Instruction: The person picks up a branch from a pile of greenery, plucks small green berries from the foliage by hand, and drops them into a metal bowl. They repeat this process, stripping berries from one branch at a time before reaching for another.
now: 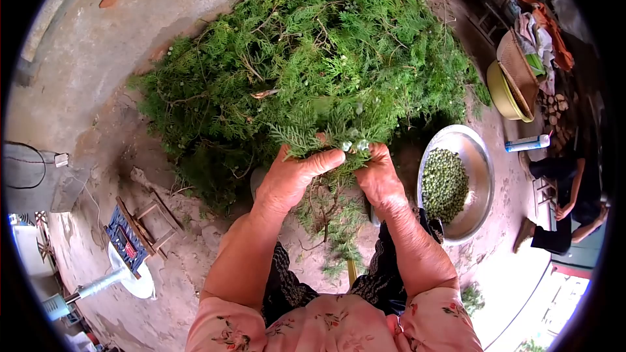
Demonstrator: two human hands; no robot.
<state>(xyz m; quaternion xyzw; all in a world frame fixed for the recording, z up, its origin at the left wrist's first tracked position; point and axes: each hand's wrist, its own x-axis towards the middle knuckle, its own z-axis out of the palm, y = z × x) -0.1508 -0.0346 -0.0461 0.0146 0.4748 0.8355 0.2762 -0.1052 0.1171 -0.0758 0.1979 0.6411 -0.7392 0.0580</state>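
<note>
A leafy evergreen sprig [313, 137] with pale blue-green cones [355, 146] is held up between my two hands. My left hand [287, 179] is closed on its left side, the thumb lying across the top and the fingers mostly hidden beneath. Closed right at the cones, my right hand [380, 179] pinches the sprig's other side. Just beyond them rises a big heap of cut evergreen branches [313, 45]. To the right of my right hand stands a metal basin [481, 182], part filled with small green cones [445, 186].
Loose twigs [332, 221] lie on the floor between my legs. At the left are a small wooden stool [160, 225] and a white fan [124, 274]. A yellow basin [501, 91] and a spray can [527, 143] are at the right, near a seated person [564, 205].
</note>
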